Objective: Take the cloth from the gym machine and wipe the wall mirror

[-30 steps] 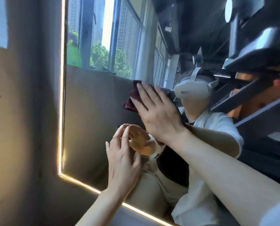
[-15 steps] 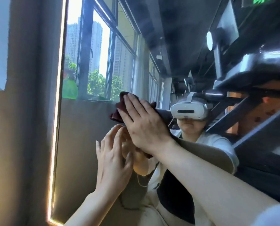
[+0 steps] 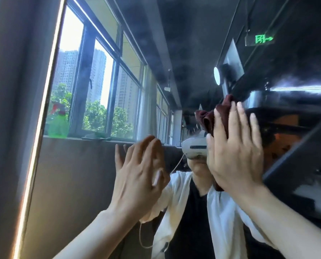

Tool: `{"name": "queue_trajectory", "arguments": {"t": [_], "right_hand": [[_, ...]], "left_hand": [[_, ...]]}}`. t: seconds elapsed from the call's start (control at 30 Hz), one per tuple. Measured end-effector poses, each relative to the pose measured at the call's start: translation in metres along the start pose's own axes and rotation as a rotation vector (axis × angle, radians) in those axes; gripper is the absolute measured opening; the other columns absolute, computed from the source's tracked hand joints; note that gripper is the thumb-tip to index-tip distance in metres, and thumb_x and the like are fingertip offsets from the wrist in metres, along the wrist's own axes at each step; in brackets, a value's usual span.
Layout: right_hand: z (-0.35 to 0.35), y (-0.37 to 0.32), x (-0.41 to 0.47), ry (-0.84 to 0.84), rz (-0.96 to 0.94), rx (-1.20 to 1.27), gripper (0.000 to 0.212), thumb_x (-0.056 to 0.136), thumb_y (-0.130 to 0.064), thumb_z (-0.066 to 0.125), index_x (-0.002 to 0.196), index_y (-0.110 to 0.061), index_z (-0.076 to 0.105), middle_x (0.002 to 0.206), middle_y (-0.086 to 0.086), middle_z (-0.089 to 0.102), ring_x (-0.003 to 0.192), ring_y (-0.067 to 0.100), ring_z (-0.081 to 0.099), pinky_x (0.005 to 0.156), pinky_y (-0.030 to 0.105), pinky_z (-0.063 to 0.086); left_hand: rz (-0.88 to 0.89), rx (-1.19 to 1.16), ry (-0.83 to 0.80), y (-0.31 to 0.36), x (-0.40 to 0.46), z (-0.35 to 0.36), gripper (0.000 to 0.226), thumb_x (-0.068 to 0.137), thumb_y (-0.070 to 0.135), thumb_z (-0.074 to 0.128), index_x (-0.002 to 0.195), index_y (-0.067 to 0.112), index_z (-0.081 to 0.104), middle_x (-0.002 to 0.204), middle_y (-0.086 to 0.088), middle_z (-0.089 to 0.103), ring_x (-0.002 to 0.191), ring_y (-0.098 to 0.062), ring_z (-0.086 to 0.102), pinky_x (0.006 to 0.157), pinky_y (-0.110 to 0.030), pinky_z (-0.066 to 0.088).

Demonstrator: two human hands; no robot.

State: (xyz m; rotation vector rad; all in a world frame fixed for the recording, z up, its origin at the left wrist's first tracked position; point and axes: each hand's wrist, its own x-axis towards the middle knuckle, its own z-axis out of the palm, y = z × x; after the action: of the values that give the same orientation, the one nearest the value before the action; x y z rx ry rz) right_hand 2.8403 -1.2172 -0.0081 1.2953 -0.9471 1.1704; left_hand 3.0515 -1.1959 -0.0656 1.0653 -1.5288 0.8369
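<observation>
The right hand [image 3: 234,152] has slid the cloth [image 3: 210,118] up and over to the right on the wall mirror [image 3: 92,174] since a moment ago, so the wiping is going well and is reaching new glass. The cloth is dark red and bunched up, pressed flat on the mirror under straight, spread fingers. The left hand [image 3: 137,182] stays flat on the glass, holding nothing.

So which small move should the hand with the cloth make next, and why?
Probably slide the right hand sideways across the mirror, pressing flat: the dark red cloth is already pinned against the glass under straight fingers.
</observation>
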Motion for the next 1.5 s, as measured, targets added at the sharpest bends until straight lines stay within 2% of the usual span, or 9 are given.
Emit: {"name": "queue_trajectory", "arguments": {"t": [0.17, 0.3, 0.63, 0.87, 1.1, 1.2, 1.33, 1.4, 1.5], "right_hand": [[0.030, -0.076, 0.037, 0.042, -0.262, 0.115, 0.047, 0.103, -0.026, 0.050, 0.144, -0.003, 0.052, 0.151, 0.028, 0.043, 0.144, 0.041, 0.038, 0.123, 0.052, 0.022], [0.044, -0.084, 0.104, 0.073, -0.254, 0.100, 0.046, 0.099, -0.029, 0.052, 0.142, -0.012, 0.056, 0.149, 0.022, 0.049, 0.143, 0.035, 0.041, 0.121, 0.050, 0.027], [0.004, 0.104, 0.083, 0.142, 0.095, -0.031, 0.050, 0.103, -0.027, 0.039, 0.150, -0.008, 0.045, 0.154, 0.023, 0.041, 0.147, 0.036, 0.033, 0.122, 0.051, 0.019], [-0.039, 0.228, 0.007, 0.112, 0.246, -0.071, 0.051, 0.106, -0.029, 0.030, 0.152, -0.009, 0.040, 0.158, 0.025, 0.033, 0.150, 0.037, 0.026, 0.124, 0.050, 0.015], [-0.041, 0.220, -0.008, 0.187, 0.431, -0.028, 0.049, 0.106, -0.023, 0.035, 0.150, -0.005, 0.043, 0.157, 0.027, 0.034, 0.149, 0.039, 0.028, 0.123, 0.048, 0.019], [-0.028, 0.154, -0.014, 0.141, 0.128, 0.081, 0.047, 0.102, -0.016, 0.051, 0.148, -0.005, 0.047, 0.153, 0.026, 0.041, 0.146, 0.039, 0.035, 0.122, 0.047, 0.020], [-0.022, 0.131, -0.039, -0.006, -0.354, 0.161, 0.045, 0.101, -0.017, 0.046, 0.144, -0.009, 0.053, 0.153, 0.022, 0.044, 0.146, 0.035, 0.037, 0.124, 0.045, 0.018], [-0.030, 0.168, -0.044, -0.021, -0.334, 0.132, 0.045, 0.100, -0.015, 0.052, 0.145, -0.008, 0.051, 0.152, 0.023, 0.044, 0.145, 0.036, 0.038, 0.124, 0.047, 0.021], [-0.046, 0.227, -0.050, 0.002, -0.048, 0.071, 0.046, 0.103, -0.016, 0.051, 0.148, -0.006, 0.046, 0.154, 0.026, 0.040, 0.146, 0.038, 0.034, 0.124, 0.049, 0.019]], "left_hand": [[-0.034, 0.050, 0.006, -0.022, 0.023, -0.016, 0.072, 0.077, 0.047, 0.041, 0.140, 0.013, 0.049, 0.145, -0.007, 0.049, 0.127, -0.030, 0.050, 0.111, -0.069, 0.025], [-0.017, 0.082, -0.053, -0.022, 0.044, -0.022, 0.075, 0.076, 0.052, 0.038, 0.140, 0.016, 0.047, 0.147, -0.007, 0.046, 0.129, -0.034, 0.050, 0.112, -0.068, 0.021], [0.192, 0.035, 0.005, 0.111, 0.063, 0.027, 0.072, 0.077, 0.041, 0.062, 0.142, 0.013, 0.046, 0.145, -0.006, 0.047, 0.130, -0.029, 0.047, 0.113, -0.068, 0.021], [0.241, 0.014, 0.013, 0.190, 0.028, 0.057, 0.069, 0.080, 0.039, 0.058, 0.143, 0.012, 0.050, 0.144, -0.006, 0.049, 0.132, -0.022, 0.041, 0.113, -0.071, 0.020], [0.127, 0.063, -0.020, 0.198, 0.003, 0.060, 0.073, 0.082, 0.042, 0.059, 0.146, 0.011, 0.046, 0.148, -0.007, 0.047, 0.133, -0.026, 0.045, 0.113, -0.070, 0.019], [0.073, 0.050, -0.014, 0.204, -0.007, 0.061, 0.074, 0.081, 0.047, 0.052, 0.145, 0.009, 0.048, 0.147, -0.009, 0.049, 0.130, -0.026, 0.045, 0.112, -0.071, 0.020], [0.027, 0.056, -0.012, 0.211, -0.017, 0.062, 0.076, 0.079, 0.049, 0.048, 0.141, 0.005, 0.048, 0.142, -0.012, 0.051, 0.127, -0.027, 0.045, 0.111, -0.072, 0.021], [0.028, 0.076, -0.024, 0.215, -0.020, 0.062, 0.078, 0.080, 0.051, 0.047, 0.142, 0.004, 0.048, 0.143, -0.012, 0.050, 0.127, -0.026, 0.043, 0.110, -0.073, 0.022], [0.025, 0.094, -0.043, 0.219, -0.022, 0.061, 0.079, 0.080, 0.052, 0.046, 0.143, 0.004, 0.048, 0.145, -0.012, 0.050, 0.127, -0.025, 0.042, 0.111, -0.072, 0.022]]}}
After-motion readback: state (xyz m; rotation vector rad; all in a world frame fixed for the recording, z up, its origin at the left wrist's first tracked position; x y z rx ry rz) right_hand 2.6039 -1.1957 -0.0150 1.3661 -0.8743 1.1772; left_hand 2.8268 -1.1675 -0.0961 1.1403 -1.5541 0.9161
